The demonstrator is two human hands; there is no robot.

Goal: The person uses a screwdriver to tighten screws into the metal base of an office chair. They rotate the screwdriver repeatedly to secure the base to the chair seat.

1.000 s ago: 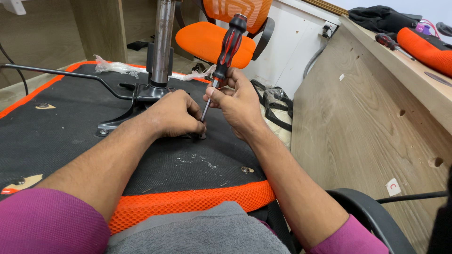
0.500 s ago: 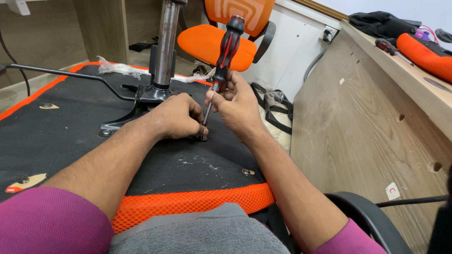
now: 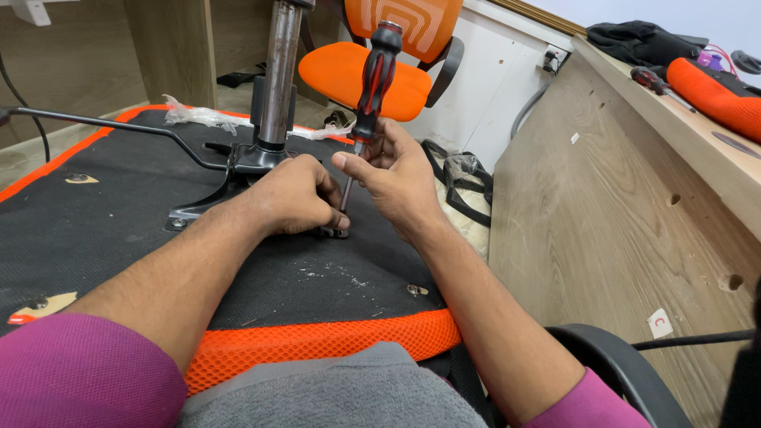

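An upturned chair seat (image 3: 119, 238) with a black underside and orange mesh edge lies across my lap. Its metal mechanism and gas cylinder (image 3: 279, 79) stand upright at the far side. My right hand (image 3: 400, 178) grips a red and black screwdriver (image 3: 374, 75) held almost upright, its tip down on the mechanism plate. My left hand (image 3: 292, 194) rests closed on the plate next to the screwdriver tip, steadying it. The screw itself is hidden under my fingers.
A wooden desk panel (image 3: 634, 206) rises close on the right, with an orange cushion (image 3: 713, 91), a second screwdriver (image 3: 654, 79) and dark cloth on top. An orange office chair (image 3: 372, 71) stands behind. A black lever rod (image 3: 103, 123) crosses the seat; a black chair arm (image 3: 626, 372) lies near right.
The screwdriver and both hands stay at the same spot on the plate; only the view has shifted slightly and the handle has turned a little.
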